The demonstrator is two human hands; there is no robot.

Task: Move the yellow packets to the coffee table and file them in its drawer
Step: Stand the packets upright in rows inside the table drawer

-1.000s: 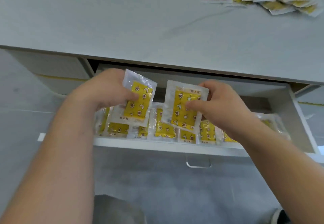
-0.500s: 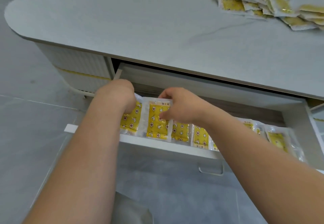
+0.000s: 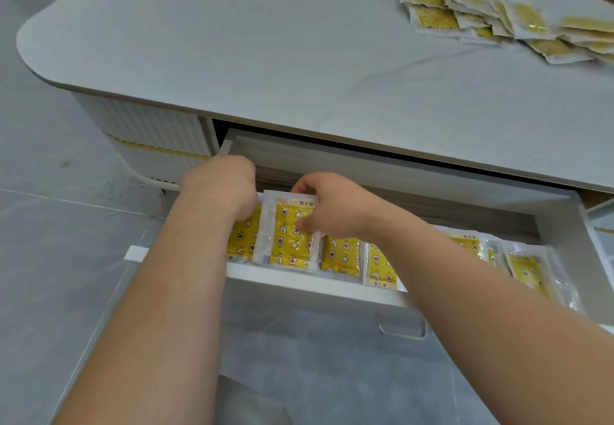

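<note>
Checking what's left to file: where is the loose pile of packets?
In the head view, the pile lies on the table at the far right, beyond the open drawer.

Yellow packets (image 3: 292, 236) with star, moon and flower print, pale grey tabletop (image 3: 265, 45), white drawer (image 3: 315, 283)

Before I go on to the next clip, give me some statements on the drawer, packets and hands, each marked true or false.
1. The drawer is open. True.
2. The right hand pinches a packet inside the drawer. True.
3. The tabletop holds no packets. False: a pile lies at its far right.
4. The left hand rests on the tabletop. False: it is down in the drawer's left end, over the end packet; its fingers are hidden.
5. The drawer holds a row of packets. True.
</note>
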